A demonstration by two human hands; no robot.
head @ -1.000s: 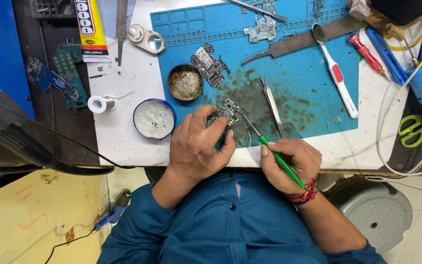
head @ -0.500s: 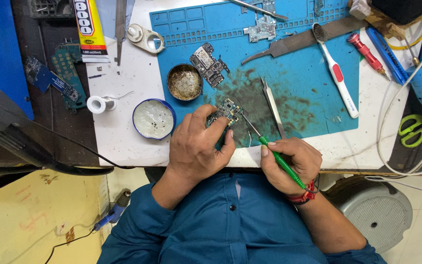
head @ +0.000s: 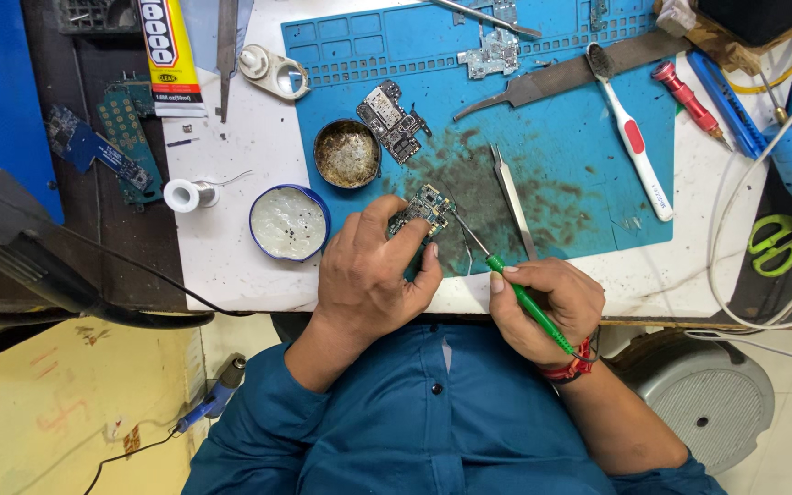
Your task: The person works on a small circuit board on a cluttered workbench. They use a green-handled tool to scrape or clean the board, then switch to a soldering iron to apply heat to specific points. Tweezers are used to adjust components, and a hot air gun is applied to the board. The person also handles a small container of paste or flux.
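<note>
The left hand (head: 368,275) is curled over a small circuit board (head: 425,209), thumb and fingers pinching its near edge; the knuckles hide the lower part of the board, so its full outline cannot be made out. The board lies at the near edge of the blue mat (head: 561,183), on a dark stained patch. The right hand (head: 547,302) is closed around a green-handled tool (head: 524,298); its thin metal tip reaches to the board's right side, but whether it actually touches cannot be told at this size. A red thread band sits at the right wrist.

Just right of the board, tweezers (head: 513,200) lie free on the mat. Farther back: a second board (head: 393,121), a round tin of brownish material (head: 346,154) at the mat's left edge, and a toothbrush (head: 632,147) with a white and red handle. Left of the mat, on the white desk (head: 231,247), stand a blue-rimmed dish (head: 289,223) and a small spool of wire (head: 181,195).

Items along the top edge are cut off by the frame. Green scissors (head: 775,244) and white cables lie at right. Below the desk show a yellow floor and a grey round stool (head: 703,403).
</note>
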